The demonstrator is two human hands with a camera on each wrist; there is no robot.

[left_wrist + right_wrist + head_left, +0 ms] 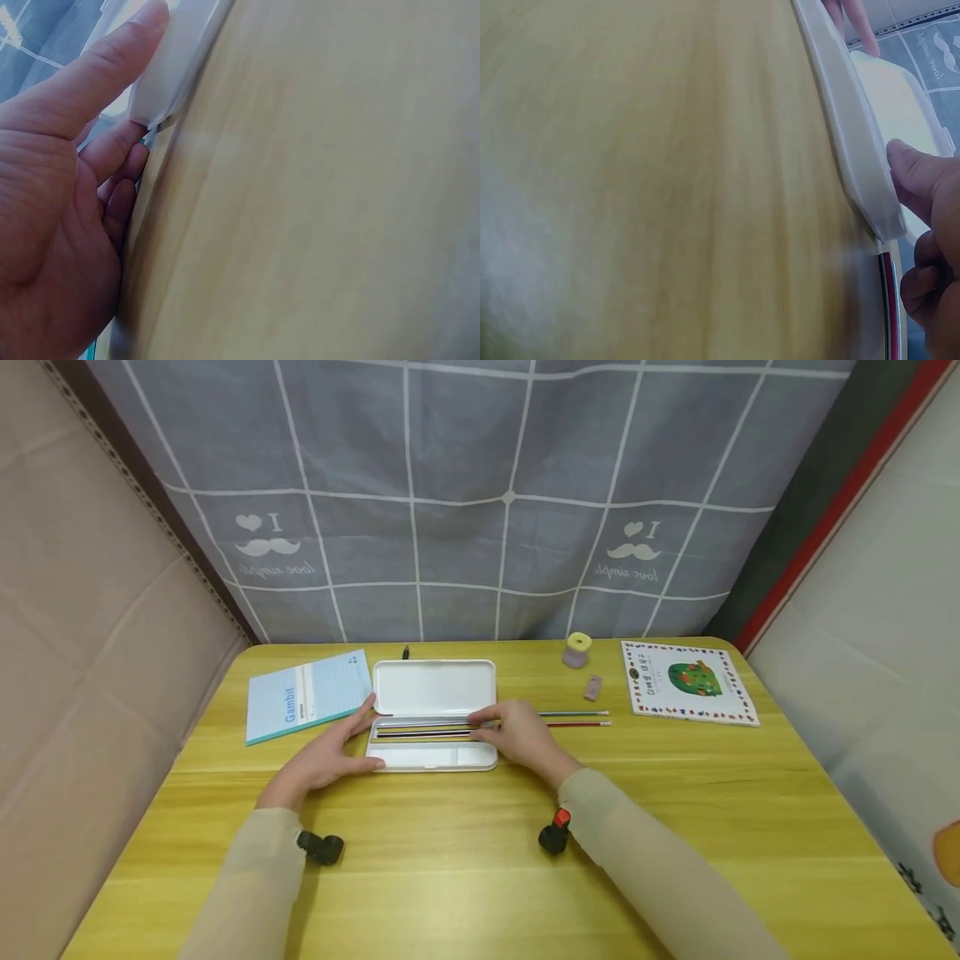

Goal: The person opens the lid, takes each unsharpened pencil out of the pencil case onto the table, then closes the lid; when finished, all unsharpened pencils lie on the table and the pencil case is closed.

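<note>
A white pencil case lies unfolded on the table, its lid laid back. Several pencils lie lengthwise in its rear compartment. My left hand holds the case at its left end, thumb by the front corner and forefinger near the hinge. In the left wrist view the thumb of the left hand reaches over the case's wall. Over the right end of the compartment, my right hand pinches a pencil between thumb and forefinger. Two more pencils lie on the table, partly hidden behind that hand.
A light blue notebook lies left of the case, and a black pen tip shows behind the lid. To the right are a yellow-topped container, a pinkish eraser and a white picture book. A grey curtain hangs behind the table.
</note>
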